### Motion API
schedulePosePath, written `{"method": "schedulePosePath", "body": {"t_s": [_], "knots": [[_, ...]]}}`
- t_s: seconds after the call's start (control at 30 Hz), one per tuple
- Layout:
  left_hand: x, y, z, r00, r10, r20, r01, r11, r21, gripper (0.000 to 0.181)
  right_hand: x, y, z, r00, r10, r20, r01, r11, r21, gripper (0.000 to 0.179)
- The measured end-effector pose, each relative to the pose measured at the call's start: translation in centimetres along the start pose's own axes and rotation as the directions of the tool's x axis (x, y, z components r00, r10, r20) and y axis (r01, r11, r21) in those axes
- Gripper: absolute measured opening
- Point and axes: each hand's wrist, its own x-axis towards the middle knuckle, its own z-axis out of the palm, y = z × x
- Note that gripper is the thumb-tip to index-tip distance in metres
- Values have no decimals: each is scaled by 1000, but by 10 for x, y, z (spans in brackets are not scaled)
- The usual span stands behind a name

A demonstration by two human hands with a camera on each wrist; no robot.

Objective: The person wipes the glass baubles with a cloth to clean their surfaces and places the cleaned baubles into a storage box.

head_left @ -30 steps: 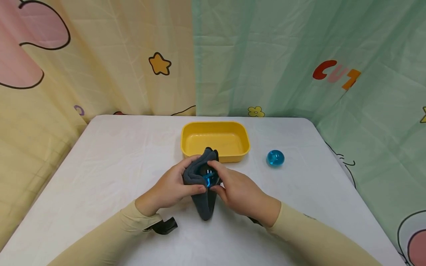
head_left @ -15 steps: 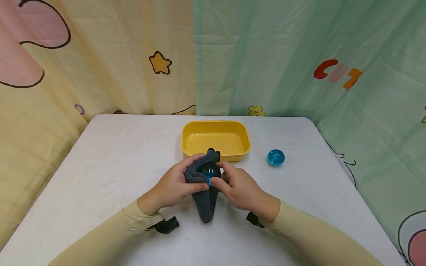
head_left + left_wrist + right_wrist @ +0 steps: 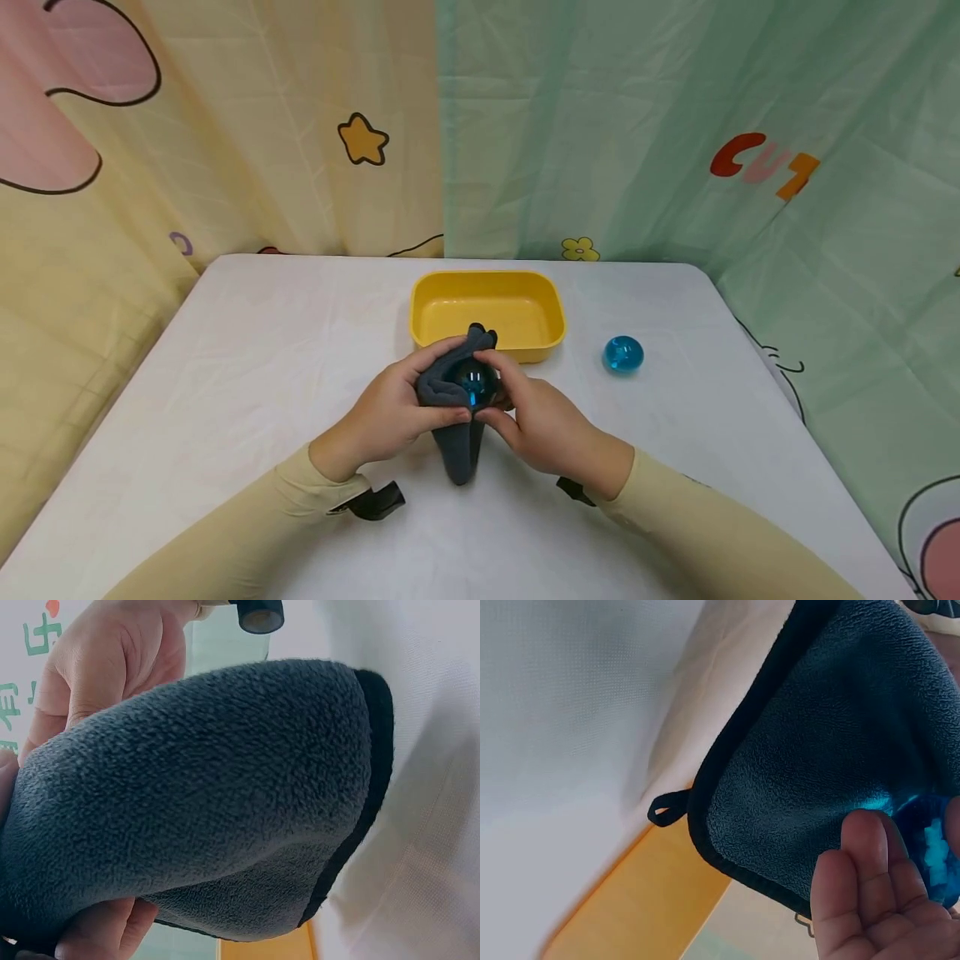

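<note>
A clear blue ball point(image 3: 477, 382) sits in a fold of a dark grey plush cloth point(image 3: 455, 454), above the table in front of the basin. My left hand point(image 3: 378, 417) grips the cloth from the left, its thumb across the near side. On the right, my right hand point(image 3: 551, 421) holds the ball between thumb and fingers. The cloth point(image 3: 210, 787) fills most of the left wrist view, its black-edged end hanging down. Part of the blue ball point(image 3: 934, 851) shows beside the fingers point(image 3: 866, 847) in the right wrist view; cloth hides its other side.
A yellow rectangular basin point(image 3: 525, 312) stands just beyond the hands. A second clear blue ball point(image 3: 623, 354) rests on the white table point(image 3: 247, 358) to the basin's right. Patterned curtains point(image 3: 562, 125) hang behind and beside the table.
My right thumb and fingers have shifted their hold on the ball, exposing more of its top. The cloth with the ball has risen slightly. The second ball and the basin stay put.
</note>
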Motion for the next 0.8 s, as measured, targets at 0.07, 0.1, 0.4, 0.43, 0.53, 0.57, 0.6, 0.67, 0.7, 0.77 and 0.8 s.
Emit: {"method": "schedulePosePath", "body": {"t_s": [0.07,0.1,0.4,0.43,0.53,0.57,0.6,0.67,0.7,0.77,0.8], "knots": [[0,0,0,1000,6,1,-6,1000,3,81,-1,1,0,1000,-4,-4,4,1000,-2,76],[0,0,0,1000,9,2,-9,1000,5,81,-1,1,0,1000,-8,-5,8,1000,-3,76],[1,0,1,1000,18,16,-18,1000,-8,79,-2,3,-1,1000,-10,13,10,1000,16,73],[1,1,1,1000,15,19,-14,1000,-10,79,-2,4,-1,1000,1,26,-2,999,45,72],[0,1,2,1000,7,24,-7,1000,-6,79,-1,5,-1,997,40,59,-48,989,143,63],[0,1,3,1000,6,23,-6,1000,-3,79,0,5,-1,996,54,66,-65,982,178,58],[0,1,3,1000,4,22,-4,1000,1,80,0,6,0,995,66,70,-80,973,215,53],[-1,1,3,1000,0,18,0,1000,6,80,2,6,0,994,87,69,-103,958,266,44],[-1,0,4,1000,-3,17,3,1000,7,80,3,6,1,993,95,64,-109,953,281,40],[-1,-1,4,1000,-15,15,15,1000,4,80,3,5,2,992,115,47,-123,950,288,39],[-1,-1,4,1000,-20,14,20,1000,0,80,3,4,3,992,120,35,-125,953,277,40]]}}
